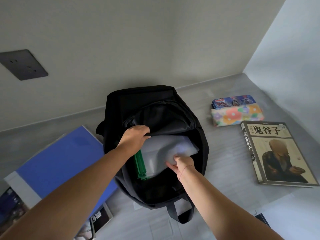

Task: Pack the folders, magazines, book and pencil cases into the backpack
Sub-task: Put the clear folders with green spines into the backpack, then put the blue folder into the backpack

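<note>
Left of bag: I see a large blue plastic folder (58, 163) lying flat just beside the bag, over dark glossy magazines (99, 219).
Right of bag: a thick cream-covered book (277, 153) lies flat; beyond it a floral fabric pencil case (237, 115) touches a blue printed tin pencil case (233, 100).
Surface: pale grey tabletop (225, 170).
Room: plain light walls (138, 40) meet in a corner; a dark socket plate (22, 64) sits on the left.
Bag: black fabric backpack (121, 108), centre, unzipped, carry handle toward me.
Left hand (135, 137): fingers curled over the opening's inner edge, gripping it.
Right hand (181, 164): pinches the near corner of a translucent grey folder (161, 153) with a green spine, partway inside the opening.
</note>
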The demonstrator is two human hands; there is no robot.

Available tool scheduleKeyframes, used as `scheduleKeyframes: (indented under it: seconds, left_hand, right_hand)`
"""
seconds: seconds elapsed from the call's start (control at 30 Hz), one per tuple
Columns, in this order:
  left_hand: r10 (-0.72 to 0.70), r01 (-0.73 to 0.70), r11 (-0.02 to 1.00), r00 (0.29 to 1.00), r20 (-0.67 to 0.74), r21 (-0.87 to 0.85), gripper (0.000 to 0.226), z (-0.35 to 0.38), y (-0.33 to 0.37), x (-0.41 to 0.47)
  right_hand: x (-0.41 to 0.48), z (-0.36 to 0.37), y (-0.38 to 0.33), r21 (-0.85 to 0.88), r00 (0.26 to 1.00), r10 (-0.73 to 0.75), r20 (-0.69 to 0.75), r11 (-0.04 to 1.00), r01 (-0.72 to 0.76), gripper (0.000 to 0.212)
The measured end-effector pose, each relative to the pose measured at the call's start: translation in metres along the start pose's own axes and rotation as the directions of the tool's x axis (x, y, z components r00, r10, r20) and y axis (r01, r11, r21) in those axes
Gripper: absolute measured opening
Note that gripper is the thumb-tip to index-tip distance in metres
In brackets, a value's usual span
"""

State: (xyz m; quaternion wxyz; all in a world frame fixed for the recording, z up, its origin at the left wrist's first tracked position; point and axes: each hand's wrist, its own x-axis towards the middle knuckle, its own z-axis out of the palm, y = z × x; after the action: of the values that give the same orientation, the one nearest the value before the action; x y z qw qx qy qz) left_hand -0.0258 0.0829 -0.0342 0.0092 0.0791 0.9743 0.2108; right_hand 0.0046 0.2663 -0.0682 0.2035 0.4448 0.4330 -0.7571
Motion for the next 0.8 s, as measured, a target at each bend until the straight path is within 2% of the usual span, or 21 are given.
scheduleKeyframes:
  seconds: [0.1,0.17,0.27,0.3,0.37,0.43,0.47,0.57,0.63,0.7,0.8]
  left_hand:
    - [-0.041,0.042,0.999,0.999,0.012,-0.008,0.014,0.002,0.000,-0.001]
    - [-0.061,0.061,0.998,0.998,-0.031,-0.023,0.018,0.004,-0.001,-0.004]
    - [-0.090,0.084,0.995,0.985,-0.150,-0.046,0.033,0.003,-0.002,-0.017]
    - [-0.116,0.106,0.992,0.975,-0.190,-0.063,0.037,0.001,-0.003,-0.024]
    - [-0.195,0.170,0.979,0.945,-0.263,-0.113,0.039,-0.004,-0.007,-0.042]
    - [-0.280,0.245,0.959,0.905,-0.320,-0.144,0.037,-0.010,-0.016,-0.065]
    - [-0.317,0.282,0.948,0.882,-0.347,-0.150,0.036,-0.012,-0.024,-0.078]
    - [-0.461,0.419,0.887,0.797,-0.390,-0.193,0.034,-0.024,-0.049,-0.120]
    - [-0.580,0.516,0.815,0.707,-0.405,-0.265,0.033,-0.032,-0.068,-0.150]
    - [-0.696,0.605,0.717,0.593,-0.405,-0.347,0.034,-0.037,-0.086,-0.180]
    - [-0.842,0.705,0.535,0.403,-0.359,-0.465,0.038,-0.038,-0.108,-0.217]
  right_hand:
    - [0.000,-0.003,0.000,-0.054,0.999,-0.020,-0.028,0.998,0.018,0.041]
    - [-0.010,-0.006,-0.003,-0.112,1.000,0.006,0.005,0.994,-0.006,0.041]
    - [-0.034,-0.010,-0.007,-0.322,1.000,-0.008,0.029,0.947,0.017,0.048]
    - [-0.045,-0.012,-0.005,-0.438,0.998,-0.070,0.004,0.897,0.065,0.053]
    - [-0.065,-0.016,0.004,-0.614,0.950,-0.312,0.025,0.745,0.261,0.061]
    - [-0.082,-0.016,0.016,-0.619,0.846,-0.497,0.194,0.606,0.499,0.058]
    - [-0.088,-0.011,0.023,-0.596,0.796,-0.527,0.298,0.548,0.586,0.053]
    - [-0.093,0.024,0.046,-0.522,0.642,-0.494,0.586,0.375,0.766,0.039]
    - [-0.094,0.055,0.065,-0.461,0.559,-0.416,0.718,0.317,0.829,0.037]
    - [-0.095,0.086,0.084,-0.456,0.521,-0.284,0.805,0.267,0.849,0.040]
    - [-0.090,0.126,0.109,-0.509,0.531,-0.065,0.845,0.207,0.836,0.045]
